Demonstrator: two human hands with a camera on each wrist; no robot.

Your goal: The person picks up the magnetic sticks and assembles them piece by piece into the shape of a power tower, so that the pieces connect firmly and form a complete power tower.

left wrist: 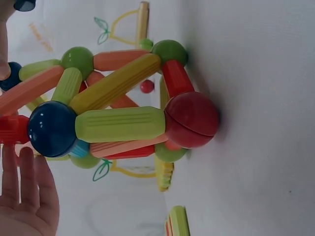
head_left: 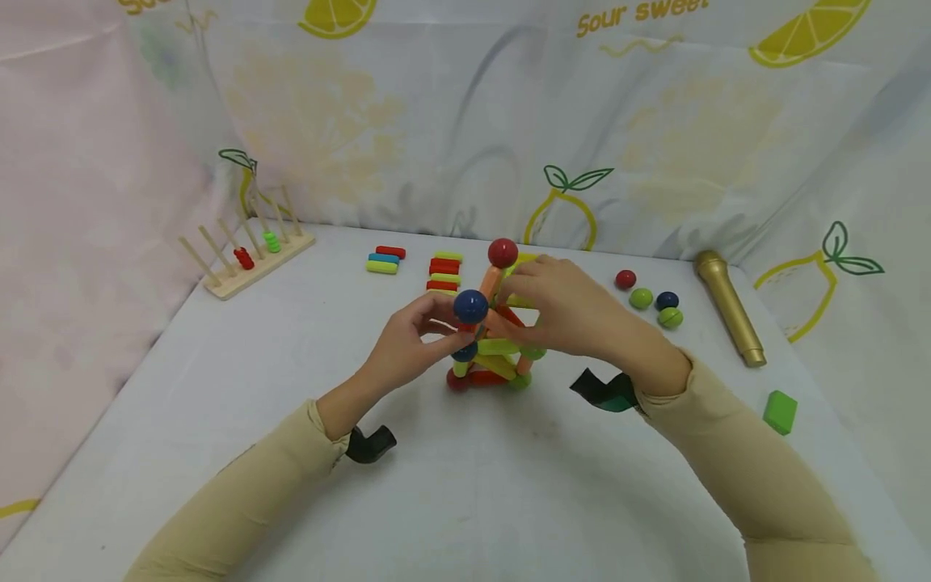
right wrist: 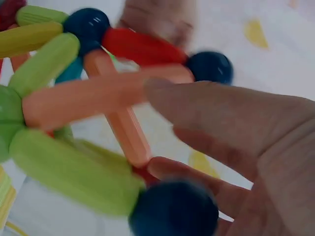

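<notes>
A frame of colored building rods and balls stands at the table's middle, with a lime rod (left wrist: 120, 124) and a red ball (left wrist: 192, 119) at its base. My left hand (head_left: 410, 339) holds the red rod (right wrist: 147, 47) under the top blue ball (head_left: 471, 306), thumb in front and fingers behind. From the other side my right hand (head_left: 567, 311) pinches an orange rod (right wrist: 93, 96), whose far end meets that blue ball. Its index fingertip lies at the end of a second orange rod (right wrist: 128, 135). Another red ball (head_left: 503, 252) tops the frame at the back.
Spare rods (head_left: 383, 260) and a stack of more rods (head_left: 444, 275) lie behind the frame. A wooden peg abacus (head_left: 265, 263) stands back left. On the right are several loose balls (head_left: 641, 298), a gold microphone (head_left: 730, 311) and a green block (head_left: 781, 412).
</notes>
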